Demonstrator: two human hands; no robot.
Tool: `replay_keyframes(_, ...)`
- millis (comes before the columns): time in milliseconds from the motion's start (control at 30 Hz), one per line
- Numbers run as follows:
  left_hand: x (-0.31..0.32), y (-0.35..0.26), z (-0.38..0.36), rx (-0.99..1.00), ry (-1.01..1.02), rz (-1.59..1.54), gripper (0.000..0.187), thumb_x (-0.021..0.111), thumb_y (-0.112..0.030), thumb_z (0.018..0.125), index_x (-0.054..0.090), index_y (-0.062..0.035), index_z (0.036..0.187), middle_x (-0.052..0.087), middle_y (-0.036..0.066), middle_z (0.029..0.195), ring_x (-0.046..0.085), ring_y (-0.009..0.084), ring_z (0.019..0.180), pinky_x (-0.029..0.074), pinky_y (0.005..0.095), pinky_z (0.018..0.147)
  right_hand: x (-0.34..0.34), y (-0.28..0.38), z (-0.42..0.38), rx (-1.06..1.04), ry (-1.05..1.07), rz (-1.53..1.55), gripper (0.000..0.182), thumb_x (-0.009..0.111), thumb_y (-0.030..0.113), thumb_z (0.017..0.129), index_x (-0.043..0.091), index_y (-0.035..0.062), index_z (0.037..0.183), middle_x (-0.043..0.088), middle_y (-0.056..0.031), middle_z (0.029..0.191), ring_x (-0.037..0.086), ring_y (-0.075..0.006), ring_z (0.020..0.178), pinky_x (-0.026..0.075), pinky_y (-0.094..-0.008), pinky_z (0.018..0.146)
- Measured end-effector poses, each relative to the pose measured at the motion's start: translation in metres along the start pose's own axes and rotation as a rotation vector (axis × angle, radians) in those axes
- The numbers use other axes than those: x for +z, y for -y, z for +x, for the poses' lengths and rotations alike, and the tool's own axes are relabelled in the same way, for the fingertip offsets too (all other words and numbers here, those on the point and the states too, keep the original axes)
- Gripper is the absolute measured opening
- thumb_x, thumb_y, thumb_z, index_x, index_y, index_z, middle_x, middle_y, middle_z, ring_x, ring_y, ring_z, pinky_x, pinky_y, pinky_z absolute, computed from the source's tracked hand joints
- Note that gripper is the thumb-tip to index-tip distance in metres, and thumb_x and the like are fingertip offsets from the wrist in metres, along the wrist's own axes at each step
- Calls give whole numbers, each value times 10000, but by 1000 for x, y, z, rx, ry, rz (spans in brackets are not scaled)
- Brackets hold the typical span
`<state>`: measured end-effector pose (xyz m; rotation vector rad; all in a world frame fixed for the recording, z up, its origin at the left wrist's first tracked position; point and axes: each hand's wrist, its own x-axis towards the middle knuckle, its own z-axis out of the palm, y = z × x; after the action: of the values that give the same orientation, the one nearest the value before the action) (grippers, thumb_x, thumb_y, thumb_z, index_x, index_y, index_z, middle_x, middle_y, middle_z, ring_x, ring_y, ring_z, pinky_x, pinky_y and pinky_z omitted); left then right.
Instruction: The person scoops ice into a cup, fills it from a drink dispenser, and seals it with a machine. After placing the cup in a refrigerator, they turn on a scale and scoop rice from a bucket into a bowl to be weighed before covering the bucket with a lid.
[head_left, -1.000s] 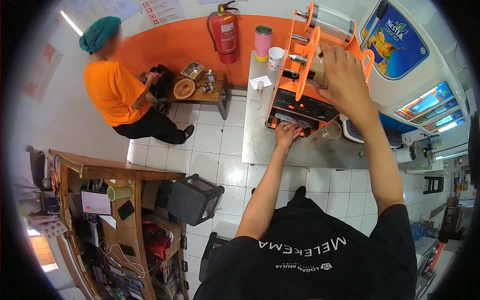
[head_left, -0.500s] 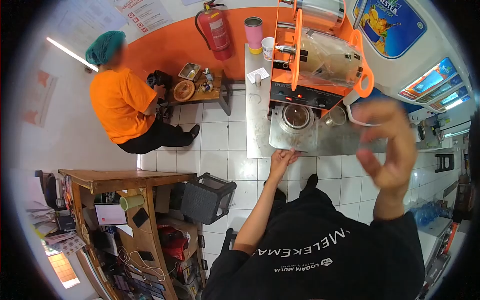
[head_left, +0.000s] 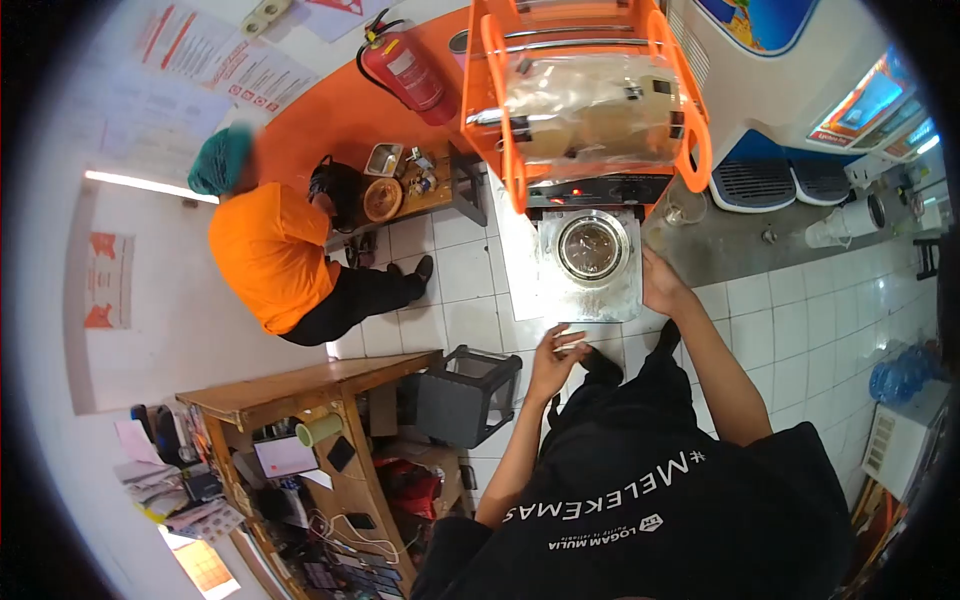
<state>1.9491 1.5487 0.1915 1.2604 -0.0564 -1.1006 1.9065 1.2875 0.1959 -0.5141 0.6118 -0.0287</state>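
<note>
A cup sealing machine (head_left: 600, 190) with orange sides carries a roll of clear printed film (head_left: 590, 115). Its metal tray (head_left: 610, 303) sticks out at the front, and a cup (head_left: 592, 248) sits in the round holder with its rim showing. My left hand (head_left: 556, 362) is just in front of the tray's near edge, fingers loosely bent and apart, nothing in them. Against the tray's right side lies my right hand (head_left: 664, 284), fingers stretched along the edge; part of them is hard to make out.
A clear cup (head_left: 684, 208) stands on the metal counter (head_left: 715, 250), right of the machine. Farther right are drip trays (head_left: 755, 187) and a white container (head_left: 845, 222). A person in an orange shirt (head_left: 270, 250) stands left, beside a low wooden table (head_left: 430, 200). A dark stool (head_left: 465, 395) is behind left.
My right hand has come down from its raised position to the tray's right side. My left hand has let go of the tray's front edge. The view has turned.
</note>
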Motion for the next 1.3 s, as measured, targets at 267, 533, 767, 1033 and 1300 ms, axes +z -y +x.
replay_keyframes(267,34,-107,13,822,-366,1049,777,819,-301,741,421,60,1302,465,252,1273,443,406,1208,350,465,1028,4,1,19,33,184,198,475,357,365,1024,530,22,1303,624,-133,1231,636,-238,1082,525,-402,947)
replay_keyframes(533,66,-121,70,886,-303,1309,1085,865,-373,632,271,74,1422,443,279,1318,437,438,1205,315,506,1057,-3,-4,38,31,117,159,396,410,278,1014,573,-4,1239,650,-137,1176,667,-224,982,557,-389,871)
replay_keyframes(767,79,-117,68,897,-280,862,1134,873,-113,593,185,31,1483,483,188,1216,497,330,1137,409,409,994,-4,-6,31,-18,221,260,433,348,313,1029,534,23,1291,624,-131,1226,613,-230,1102,489,-407,973)
replay_keyframes(1033,95,-118,22,1060,-324,357,1285,891,-74,560,23,-25,1505,446,143,1292,490,263,1198,410,374,1036,-60,-67,-39,218,84,-184,292,448,213,983,589,34,1166,638,-126,1116,601,-246,1053,463,-417,960)
replay_keyframes(1300,97,-125,-37,1209,-481,345,1352,937,-168,543,-12,-8,1492,470,175,1291,525,284,1192,430,402,1037,-14,-75,-10,239,119,120,260,541,193,962,592,63,1181,623,-86,1155,593,-241,1073,457,-417,950)
